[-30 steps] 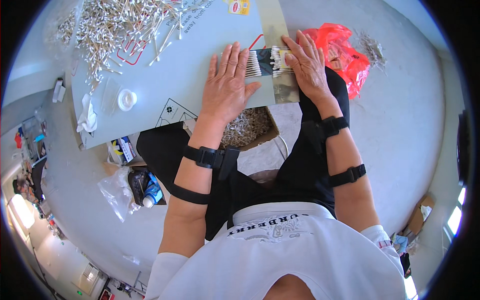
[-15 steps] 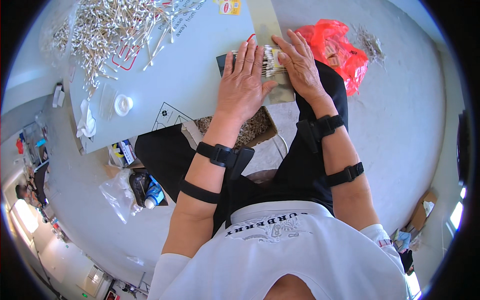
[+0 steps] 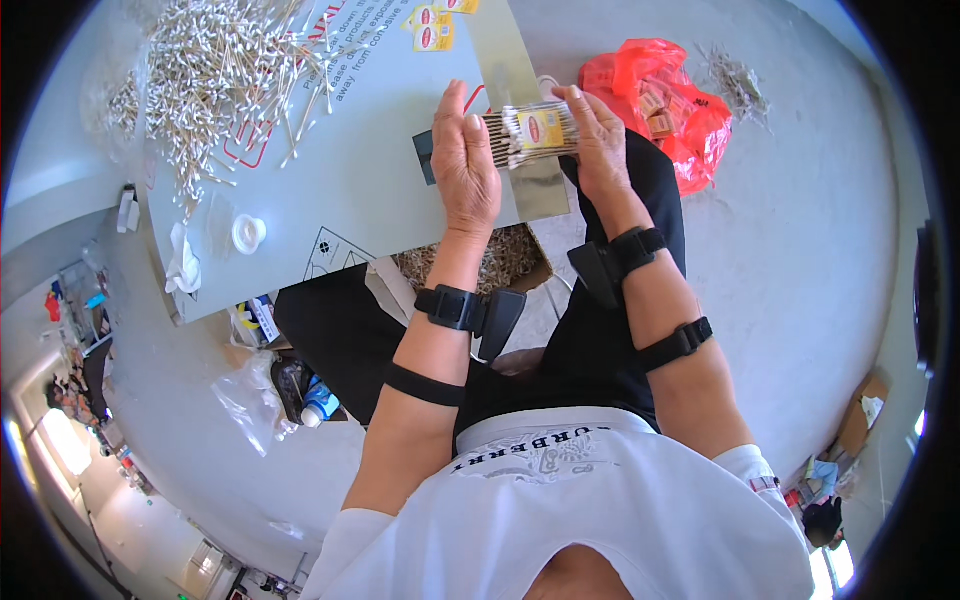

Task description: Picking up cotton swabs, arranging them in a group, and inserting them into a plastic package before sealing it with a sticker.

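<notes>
A flat bundle of cotton swabs (image 3: 508,140) with a yellow label (image 3: 541,129) on top is held between my two hands, above the table's right edge. My left hand (image 3: 466,170) presses against the bundle's left end, thumb up and fingers straight. Around the right end, my right hand (image 3: 602,148) has its fingers and thumb bent; its palm side is partly hidden. A dark plate (image 3: 424,158) lies on the table beside my left hand. Loose cotton swabs (image 3: 225,85) form a large heap at the far left.
Yellow label cards (image 3: 433,32) lie at the table's (image 3: 350,180) far side. A round white container (image 3: 249,234) and a crumpled tissue (image 3: 182,262) are at the left. A red plastic bag (image 3: 665,115) holding small packs stands right. A cardboard box (image 3: 535,262) of swabs sits under the table edge.
Both hands, flat over the swabs before, have lifted and turned inward to hold the bundle at its two ends. The yellow label on it now shows fully.
</notes>
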Demonstrator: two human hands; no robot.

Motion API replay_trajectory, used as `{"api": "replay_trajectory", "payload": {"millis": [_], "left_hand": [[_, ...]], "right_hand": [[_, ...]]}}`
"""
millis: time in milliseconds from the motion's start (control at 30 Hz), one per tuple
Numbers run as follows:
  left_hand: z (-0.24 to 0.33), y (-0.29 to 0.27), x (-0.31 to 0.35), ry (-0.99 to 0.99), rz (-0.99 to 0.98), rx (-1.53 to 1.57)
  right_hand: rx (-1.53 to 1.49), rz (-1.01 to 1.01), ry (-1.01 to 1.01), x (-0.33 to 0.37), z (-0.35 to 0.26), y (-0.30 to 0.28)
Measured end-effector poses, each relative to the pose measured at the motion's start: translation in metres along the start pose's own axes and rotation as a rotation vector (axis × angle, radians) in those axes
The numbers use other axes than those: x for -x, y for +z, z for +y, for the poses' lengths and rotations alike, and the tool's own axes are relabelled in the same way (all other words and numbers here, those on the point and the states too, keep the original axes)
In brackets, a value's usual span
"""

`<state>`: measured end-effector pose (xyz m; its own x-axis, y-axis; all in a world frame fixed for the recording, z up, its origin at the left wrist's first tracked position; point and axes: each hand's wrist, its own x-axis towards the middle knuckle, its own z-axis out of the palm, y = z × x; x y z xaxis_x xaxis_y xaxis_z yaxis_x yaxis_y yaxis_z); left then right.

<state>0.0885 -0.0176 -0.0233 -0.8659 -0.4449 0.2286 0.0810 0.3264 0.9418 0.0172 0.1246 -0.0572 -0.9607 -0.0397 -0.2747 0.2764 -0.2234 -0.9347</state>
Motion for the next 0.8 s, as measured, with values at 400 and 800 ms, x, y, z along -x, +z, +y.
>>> {"api": "replay_trajectory", "payload": {"millis": [400, 800], "left_hand": [[0.003, -0.013, 0.000, 0.186, -0.055, -0.233], [-0.002, -0.019, 0.002, -0.058, -0.029, 0.169]], "right_hand": [[0.116, 0.065, -0.141, 0.004, 0.000, 0.012], [0.051, 0.046, -0.109, 0.005, -0.002, 0.012]]}}
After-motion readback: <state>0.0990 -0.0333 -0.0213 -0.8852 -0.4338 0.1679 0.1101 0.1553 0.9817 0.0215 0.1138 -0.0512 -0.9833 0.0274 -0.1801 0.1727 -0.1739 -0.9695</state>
